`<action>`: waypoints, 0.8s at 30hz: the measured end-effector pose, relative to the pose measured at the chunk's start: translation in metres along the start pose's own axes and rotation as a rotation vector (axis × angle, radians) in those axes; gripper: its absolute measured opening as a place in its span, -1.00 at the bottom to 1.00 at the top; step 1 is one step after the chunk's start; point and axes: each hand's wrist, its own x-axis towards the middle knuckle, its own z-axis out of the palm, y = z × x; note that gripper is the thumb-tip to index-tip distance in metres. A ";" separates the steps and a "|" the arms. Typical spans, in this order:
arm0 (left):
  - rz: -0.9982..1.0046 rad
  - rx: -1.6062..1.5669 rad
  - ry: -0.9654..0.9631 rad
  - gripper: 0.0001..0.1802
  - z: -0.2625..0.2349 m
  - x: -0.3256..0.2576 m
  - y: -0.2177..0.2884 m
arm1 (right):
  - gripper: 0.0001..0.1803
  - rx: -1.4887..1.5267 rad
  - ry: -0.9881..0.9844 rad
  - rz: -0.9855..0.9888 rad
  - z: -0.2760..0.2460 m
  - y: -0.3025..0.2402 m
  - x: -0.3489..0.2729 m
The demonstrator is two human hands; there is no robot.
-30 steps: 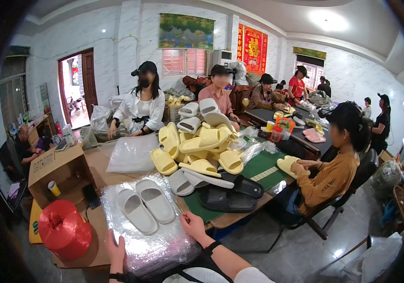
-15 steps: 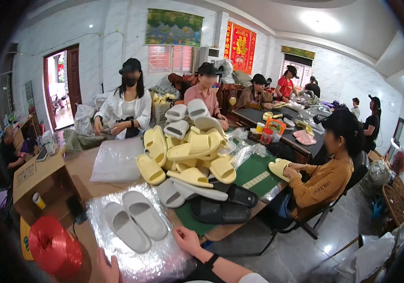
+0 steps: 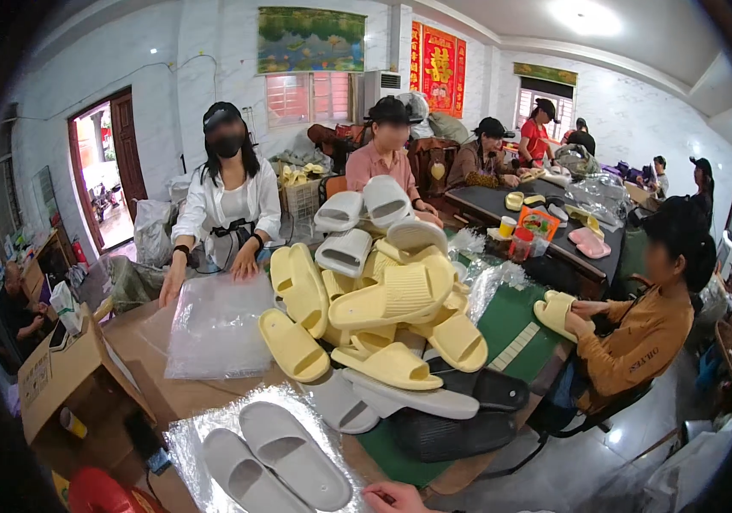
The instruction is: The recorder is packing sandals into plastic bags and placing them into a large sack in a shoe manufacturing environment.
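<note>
A pair of grey slide sandals (image 3: pixel 285 462) lies side by side on top of a shiny clear plastic bag (image 3: pixel 191 440) at the table's near side. My right hand (image 3: pixel 393 498) shows only in part at the lower edge, its fingers pinched at the bag's right edge beside the sandals. My left hand is out of the picture. Just beyond rises a pile of yellow slide sandals (image 3: pixel 392 295), with light grey slides (image 3: pixel 345 252) on its top and left. Black slides (image 3: pixel 451 432) lie at its right foot.
A stack of clear plastic bags (image 3: pixel 219 329) lies before a masked co-worker (image 3: pixel 229 192). At left stand an open cardboard box (image 3: pixel 84 385) and a red twine roll (image 3: pixel 109 492). A co-worker at right (image 3: pixel 640 316) holds a yellow slide (image 3: pixel 556 312) over a green mat (image 3: pixel 511 325).
My view has tilted up and shifted, so the grey slides sit lower and my left hand has left the picture. The masked co-worker's hands have moved apart, down to the bag stack.
</note>
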 end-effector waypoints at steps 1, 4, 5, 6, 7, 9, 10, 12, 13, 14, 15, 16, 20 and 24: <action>-0.022 -0.007 -0.025 -0.31 -0.001 0.000 0.010 | -0.87 0.006 0.002 0.026 0.000 0.000 -0.002; 0.013 0.053 -0.089 -0.32 -0.016 0.005 0.027 | -0.89 -0.040 0.034 0.068 0.004 -0.009 0.000; 0.085 0.111 -0.109 -0.32 -0.017 0.007 0.026 | -0.91 -0.071 0.039 0.081 0.003 -0.013 0.002; 0.137 -0.011 -0.072 -0.32 -0.015 0.008 0.012 | -0.91 -0.102 0.043 0.092 0.006 -0.009 -0.001; 0.125 -0.039 -0.097 -0.32 -0.014 0.007 0.011 | -0.88 -0.071 0.029 0.106 0.004 -0.001 -0.003; 0.098 0.021 -0.103 -0.31 -0.023 0.007 0.023 | -0.85 -0.041 0.006 0.154 0.003 0.011 -0.007; 0.066 -0.008 -0.112 -0.30 -0.026 0.008 0.026 | -0.85 -0.027 0.029 0.160 0.005 0.007 -0.006; 0.087 0.021 -0.106 -0.30 -0.026 0.011 0.020 | -0.83 -0.008 0.035 0.204 0.005 0.007 -0.007; 0.122 0.065 -0.087 -0.29 -0.025 0.012 0.018 | -0.83 -0.022 0.023 0.210 0.006 0.004 -0.006; 0.128 0.055 -0.098 -0.28 -0.027 0.013 0.019 | -0.84 -0.017 0.029 0.177 0.008 0.000 -0.001; 0.138 0.038 -0.086 -0.28 -0.020 0.026 0.015 | -0.85 -0.007 0.032 0.143 0.010 0.000 0.001; 0.155 0.059 -0.092 -0.27 -0.023 0.017 0.013 | -0.86 -0.016 0.037 0.130 0.008 0.012 -0.003; 0.159 0.080 0.029 -0.37 -0.014 0.013 -0.001 | -0.86 -0.016 0.028 0.149 0.012 0.008 0.000; 0.152 -0.360 0.211 -0.36 -0.003 0.009 -0.007 | -0.85 0.023 0.014 0.084 0.014 0.006 0.000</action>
